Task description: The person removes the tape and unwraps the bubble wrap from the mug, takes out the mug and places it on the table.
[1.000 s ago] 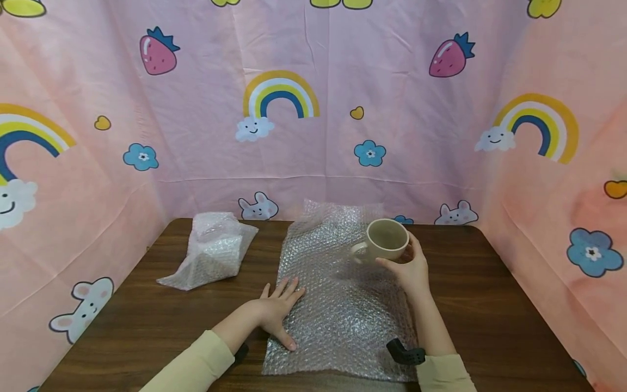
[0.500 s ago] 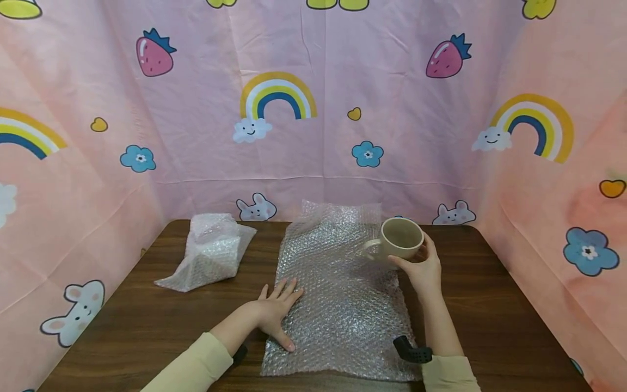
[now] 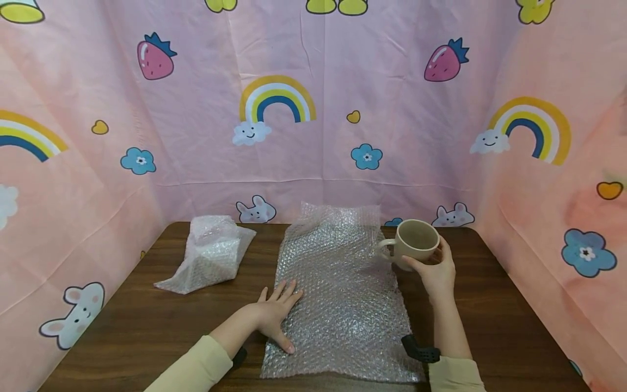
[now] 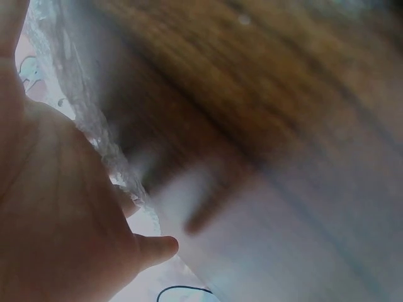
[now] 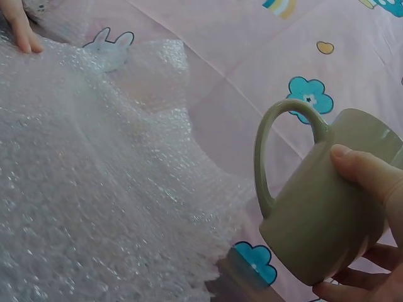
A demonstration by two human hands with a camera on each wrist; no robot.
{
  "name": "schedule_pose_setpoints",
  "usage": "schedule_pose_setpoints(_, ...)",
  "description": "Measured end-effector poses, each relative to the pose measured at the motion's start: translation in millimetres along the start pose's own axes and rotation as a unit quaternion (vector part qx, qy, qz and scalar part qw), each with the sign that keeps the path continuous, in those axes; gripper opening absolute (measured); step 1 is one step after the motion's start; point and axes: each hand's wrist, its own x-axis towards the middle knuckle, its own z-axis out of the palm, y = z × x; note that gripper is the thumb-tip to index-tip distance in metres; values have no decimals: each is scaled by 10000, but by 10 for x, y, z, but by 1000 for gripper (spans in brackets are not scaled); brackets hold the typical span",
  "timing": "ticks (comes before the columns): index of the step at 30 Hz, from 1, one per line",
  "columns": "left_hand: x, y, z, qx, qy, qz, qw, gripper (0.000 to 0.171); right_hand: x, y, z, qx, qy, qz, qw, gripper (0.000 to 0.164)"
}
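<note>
A beige mug [image 3: 415, 244] is gripped by my right hand [image 3: 437, 272], thumb on the near side and fingers round the far right side. Its handle points left, over the right edge of the bubble wrap sheet [image 3: 343, 305]; the right wrist view shows the mug [image 5: 324, 207] with the thumb pressed on its wall. My left hand [image 3: 275, 314] rests with spread fingers on the sheet's left edge. In the left wrist view the palm [image 4: 56, 201] shows close up beside the crinkled wrap edge; the tabletop there is blurred.
A bubble-wrapped bundle [image 3: 213, 253] lies at the back left of the dark wooden table [image 3: 490, 316]; its contents cannot be made out. A patterned pink cloth [image 3: 323, 152] hangs behind and on both sides. The sheet's far end rises against the cloth.
My right hand has carried the mug to the right, from above the bubble wrap to its right edge. The left hand has stayed in place on the sheet.
</note>
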Motion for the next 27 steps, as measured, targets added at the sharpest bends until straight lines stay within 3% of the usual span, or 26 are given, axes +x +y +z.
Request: schedule_pose_setpoints(27,18,-28,32,-31,59,11,10000,125,72,225,-169,149,577,367,9976,93)
